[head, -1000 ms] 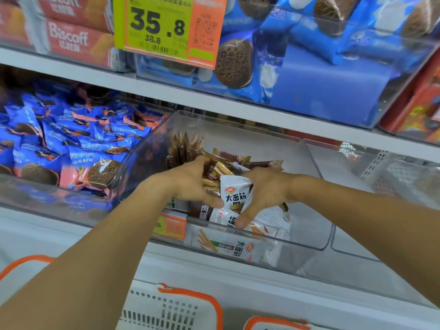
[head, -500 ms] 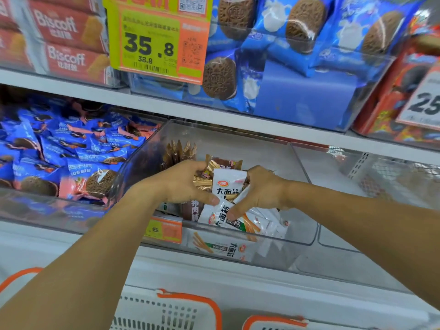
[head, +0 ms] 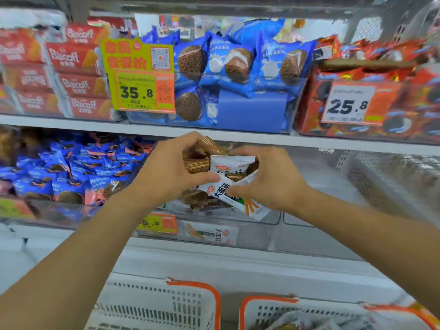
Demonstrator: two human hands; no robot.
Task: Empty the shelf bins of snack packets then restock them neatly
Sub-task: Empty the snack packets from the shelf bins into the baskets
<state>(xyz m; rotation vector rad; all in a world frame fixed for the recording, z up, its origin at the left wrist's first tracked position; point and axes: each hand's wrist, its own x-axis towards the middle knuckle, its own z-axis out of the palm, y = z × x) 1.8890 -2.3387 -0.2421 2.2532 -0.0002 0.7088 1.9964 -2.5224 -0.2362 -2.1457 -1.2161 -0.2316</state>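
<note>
Both hands grasping packets above clear bin.
Left hand (head: 166, 170) and right hand (head: 269, 179) clutch snack packets (head: 228, 172) over the bin (head: 271, 220); blue biscuit packs (head: 78, 167) left, white baskets (head: 154, 306) near.

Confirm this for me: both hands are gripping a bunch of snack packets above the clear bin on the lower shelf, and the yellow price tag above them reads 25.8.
One detail is off. The yellow price tag reads 35.8; the 25.8 is on the white tag further right, as the head view shows. The rest stands: the left hand and right hand grip a bunch of snack packets above the clear bin on the lower shelf.
</note>
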